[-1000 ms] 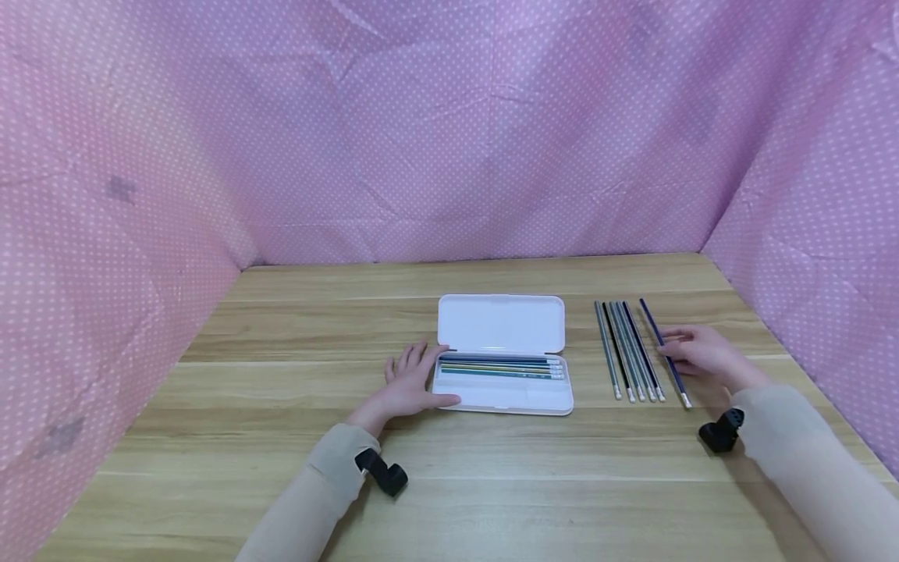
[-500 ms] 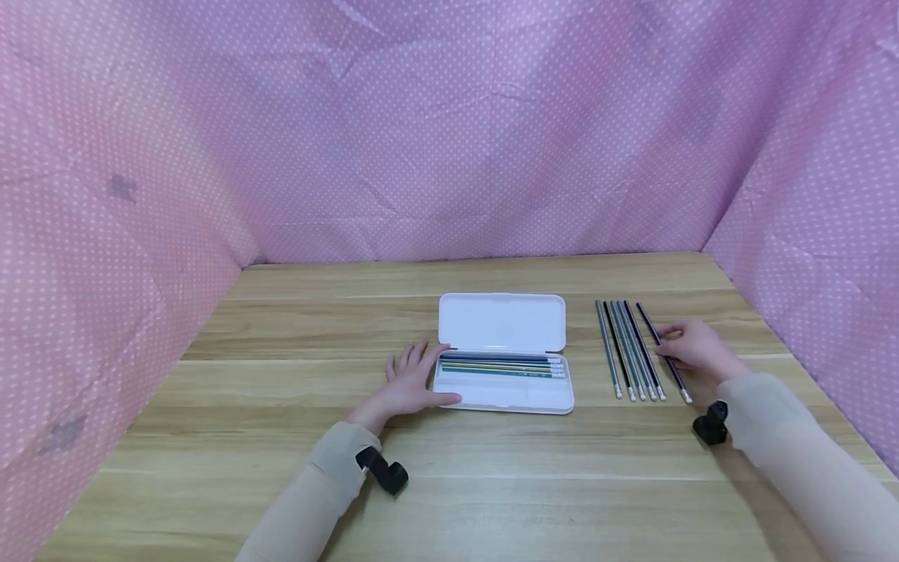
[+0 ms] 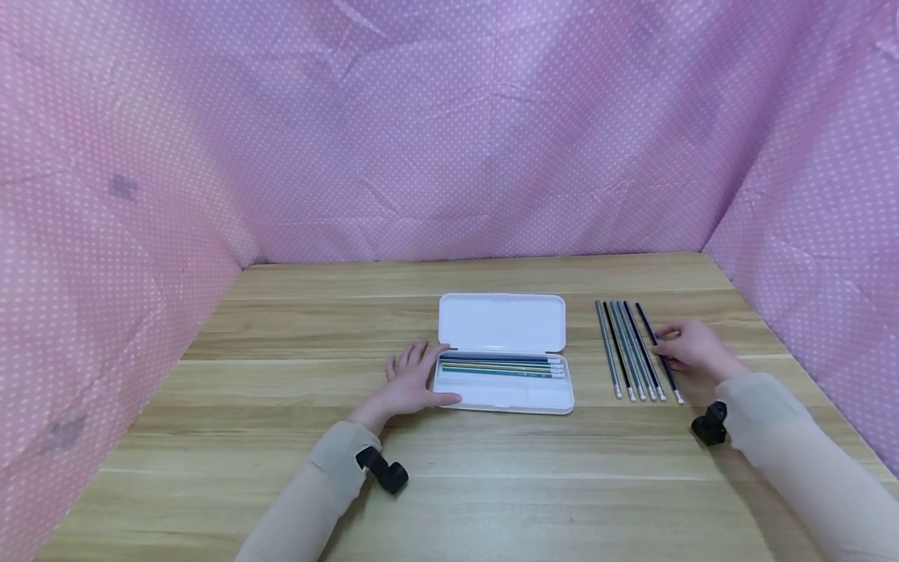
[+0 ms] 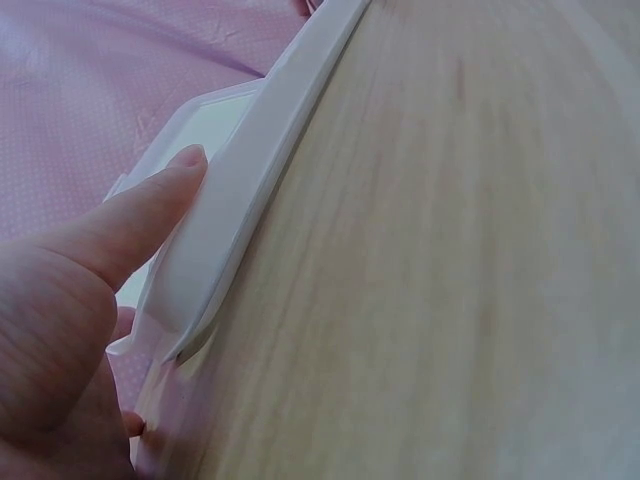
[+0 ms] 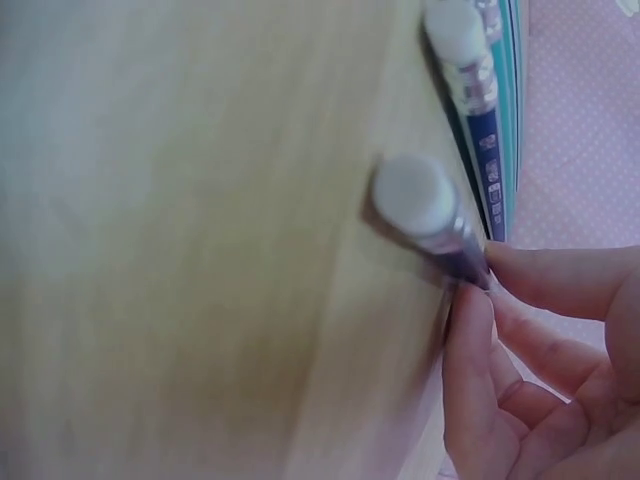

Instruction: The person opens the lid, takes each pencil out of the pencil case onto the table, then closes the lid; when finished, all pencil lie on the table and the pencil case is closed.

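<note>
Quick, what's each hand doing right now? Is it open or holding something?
Left hand: open, touching the case.
Right hand: closed, holding a dark blue pencil.

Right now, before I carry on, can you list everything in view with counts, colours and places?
Table: 1, light wood, under everything
Cloth: pieces unclear, pink with white dots, behind and at both sides
Case: 1, white, open near the table's middle, lid at the back
Cased pencils: about four, dark blue, yellow and teal, in the case's rear half
Loose pencils: about five, dark and grey-teal, right of the case
Held pencil: 1, dark blue, right of the loose ones
Wrist cameras: 2, black, one per wrist
Sleeves: 2, beige, both arms
Left hand: 1, at the case's left end
Right hand: 1, pinching the held pencil
</note>
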`<state>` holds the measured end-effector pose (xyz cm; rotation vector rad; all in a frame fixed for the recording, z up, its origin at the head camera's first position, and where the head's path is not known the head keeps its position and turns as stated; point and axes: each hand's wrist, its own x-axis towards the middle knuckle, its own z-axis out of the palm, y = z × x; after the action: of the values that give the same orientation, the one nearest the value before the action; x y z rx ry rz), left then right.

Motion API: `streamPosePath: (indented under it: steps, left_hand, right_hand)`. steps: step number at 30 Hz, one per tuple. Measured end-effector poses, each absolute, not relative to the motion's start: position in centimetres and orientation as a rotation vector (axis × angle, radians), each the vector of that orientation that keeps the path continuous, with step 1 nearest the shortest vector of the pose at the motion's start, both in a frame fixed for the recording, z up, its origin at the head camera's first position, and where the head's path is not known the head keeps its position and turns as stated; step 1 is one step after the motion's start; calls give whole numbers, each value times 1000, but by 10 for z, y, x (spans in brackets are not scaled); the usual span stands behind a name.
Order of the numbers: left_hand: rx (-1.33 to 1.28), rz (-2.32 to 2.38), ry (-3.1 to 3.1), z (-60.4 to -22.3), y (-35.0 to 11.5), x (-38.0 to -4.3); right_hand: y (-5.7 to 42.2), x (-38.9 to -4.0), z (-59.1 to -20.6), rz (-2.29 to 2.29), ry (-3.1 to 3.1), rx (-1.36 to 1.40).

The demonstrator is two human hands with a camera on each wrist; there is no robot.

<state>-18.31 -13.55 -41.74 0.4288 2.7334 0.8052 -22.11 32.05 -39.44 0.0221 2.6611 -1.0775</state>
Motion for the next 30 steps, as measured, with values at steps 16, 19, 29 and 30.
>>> streamPosePath:
  steps: [16, 19, 29, 30]
  left_hand:
    - [434, 817, 2733, -417, -136, -183]
    - [430, 815, 2735, -416, -135, -182]
    - [427, 803, 2739, -417, -136, -183]
    - [429, 801, 2741, -418, -136, -183]
  right_hand:
    - [313, -223, -391, -1091, 2631, 51]
    - [313, -223, -391, -1099, 2631, 45]
    - [311, -225, -391, -1123, 2633, 61]
    - [311, -225, -391, -1129, 2628, 62]
